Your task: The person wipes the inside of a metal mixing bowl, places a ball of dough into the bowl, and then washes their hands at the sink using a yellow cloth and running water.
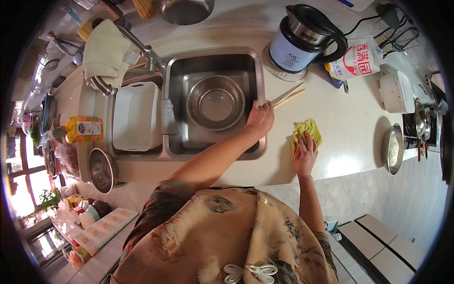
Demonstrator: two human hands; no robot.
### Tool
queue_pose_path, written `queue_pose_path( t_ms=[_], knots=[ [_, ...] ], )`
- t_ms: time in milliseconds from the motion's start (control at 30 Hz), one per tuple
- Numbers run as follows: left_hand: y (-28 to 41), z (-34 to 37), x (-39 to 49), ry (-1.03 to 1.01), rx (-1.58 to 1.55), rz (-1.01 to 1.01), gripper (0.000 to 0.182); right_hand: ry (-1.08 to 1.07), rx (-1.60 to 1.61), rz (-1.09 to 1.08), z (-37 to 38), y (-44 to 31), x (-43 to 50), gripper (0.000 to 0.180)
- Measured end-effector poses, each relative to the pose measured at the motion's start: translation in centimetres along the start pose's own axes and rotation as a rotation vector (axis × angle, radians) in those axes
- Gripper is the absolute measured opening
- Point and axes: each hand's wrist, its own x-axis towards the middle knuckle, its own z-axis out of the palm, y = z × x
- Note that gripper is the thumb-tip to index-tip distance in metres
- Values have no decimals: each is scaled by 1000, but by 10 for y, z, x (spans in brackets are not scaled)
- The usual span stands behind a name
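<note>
My left hand (261,118) is at the right rim of the stainless steel sink (260,78), closed around one end of a pair of wooden chopsticks (289,96) that point to the upper right over the countertop. To the right, my right hand (305,151) presses a crumpled yellow-green cloth (309,129) against the pale countertop (340,142). A round metal basin (217,103) sits inside the large sink bowl, left of my left hand. In the smaller bowl stands a white plastic tub (136,117). A grey cloth (169,117) lies over the divider between the bowls.
An electric kettle (296,46) stands behind the chopsticks, beside a flour bag (356,60). A white appliance (396,92) and a metal bowl (393,149) are at the right. On the left are a faucet (150,58) with draped cloth, an orange-yellow bottle (84,129) and another metal bowl (102,170).
</note>
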Motion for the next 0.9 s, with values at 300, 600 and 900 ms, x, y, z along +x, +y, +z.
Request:
queue_pose_path(
  t_ms=[300, 600, 900],
  knots=[
    [-127, -54, -148, 190, -595, -548, 11, 190, 158, 144, 23, 32, 61, 25],
    [-289, -61, -308, 492, -1511, -1333, 30, -140, 1063, -123, 17, -252, 116, 25],
    [-361, -26, -327, 390, -1670, -1465, 32, -489, 46, -855, 156, -548, 98, 30]
  ],
)
